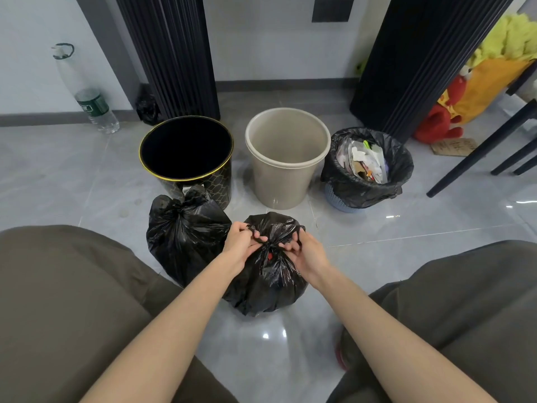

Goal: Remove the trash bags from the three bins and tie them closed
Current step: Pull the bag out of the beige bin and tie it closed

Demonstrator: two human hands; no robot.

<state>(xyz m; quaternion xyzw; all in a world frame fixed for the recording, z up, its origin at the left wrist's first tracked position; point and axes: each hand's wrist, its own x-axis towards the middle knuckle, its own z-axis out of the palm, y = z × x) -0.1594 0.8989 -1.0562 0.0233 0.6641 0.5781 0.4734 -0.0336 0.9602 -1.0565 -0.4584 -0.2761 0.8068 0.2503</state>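
Observation:
Three bins stand in a row on the floor. The black bin with a gold rim (pixel 186 177) on the left and the beige bin (pixel 286 175) in the middle hold no bag. The small blue basket (pixel 338 199) on the right is lined with a black bag (pixel 369 184) full of paper trash. A tied black bag (pixel 183 237) sits in front of the black bin. A second black bag (pixel 267 283) rests between my knees. My left hand (pixel 239 245) and my right hand (pixel 305 251) each grip a twisted end of its neck at the knot.
A clear plastic bottle (pixel 96 109) stands by the wall at the left. Dark ribbed panels (pixel 174 53) rise behind the bins. Black chair legs (pixel 479 158) and plush toys (pixel 465 106) fill the right side. My knees frame the near floor.

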